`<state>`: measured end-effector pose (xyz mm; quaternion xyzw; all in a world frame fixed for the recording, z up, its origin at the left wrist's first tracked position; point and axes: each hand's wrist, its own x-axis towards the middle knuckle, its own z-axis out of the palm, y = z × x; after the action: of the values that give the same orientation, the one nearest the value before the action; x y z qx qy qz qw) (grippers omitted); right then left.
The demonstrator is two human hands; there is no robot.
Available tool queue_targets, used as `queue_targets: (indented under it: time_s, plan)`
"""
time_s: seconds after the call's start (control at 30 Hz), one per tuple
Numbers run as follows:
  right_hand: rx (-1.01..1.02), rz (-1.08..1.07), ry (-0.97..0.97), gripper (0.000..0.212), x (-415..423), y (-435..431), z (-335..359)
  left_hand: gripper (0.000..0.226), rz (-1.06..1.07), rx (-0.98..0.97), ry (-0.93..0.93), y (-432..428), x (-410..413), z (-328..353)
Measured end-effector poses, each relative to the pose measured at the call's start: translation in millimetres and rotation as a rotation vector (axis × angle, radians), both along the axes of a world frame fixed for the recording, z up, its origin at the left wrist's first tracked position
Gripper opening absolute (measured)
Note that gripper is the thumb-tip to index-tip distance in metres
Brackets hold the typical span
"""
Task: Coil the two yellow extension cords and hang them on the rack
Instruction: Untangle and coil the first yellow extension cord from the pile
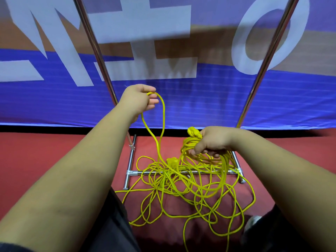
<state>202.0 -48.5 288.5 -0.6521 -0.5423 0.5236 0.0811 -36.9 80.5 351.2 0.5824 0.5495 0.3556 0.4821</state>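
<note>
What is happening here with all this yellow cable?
A person is coiling yellow extension cord. The right hand grips a bundle of loops, a plug end sticking out above it. The raised left hand pinches the next length of cord. Much cord lies tangled on the red floor, across the metal rack's base bars.

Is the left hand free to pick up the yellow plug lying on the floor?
Probably not yet: the left hand pinches a cord loop; the plug itself lies uncovered.
</note>
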Motion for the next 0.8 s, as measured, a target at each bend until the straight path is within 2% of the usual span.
queue_targets:
  time_s: [0.17, 0.27, 0.37, 0.5, 0.6, 0.8]
  plan:
    - [0.113, -0.209, -0.036, 0.038, 2, 10, 2, 0.048, -0.16, 0.261, 0.367, -2, -2, 1]
    - [0.18, -0.385, 0.028, 0.032, 9, 15, 2, 0.049, -0.203, 0.288, 0.467, -6, 0, 2]
    - [0.213, -0.49, 0.132, 0.029, 13, 17, 2, 0.041, -0.261, 0.269, 0.461, -9, 2, 1]
    - [0.225, -0.503, 0.339, 0.026, 9, 19, 3, 0.022, -0.391, 0.283, 0.34, -18, 14, -2]
    - [0.22, -0.499, 0.447, 0.012, 2, 21, 3, 0.012, -0.392, 0.299, 0.285, -25, 29, -6]
    - [0.201, -0.537, 0.609, 0.018, -16, 17, 3, 0.025, -0.417, 0.233, 0.254, -35, 50, -24]
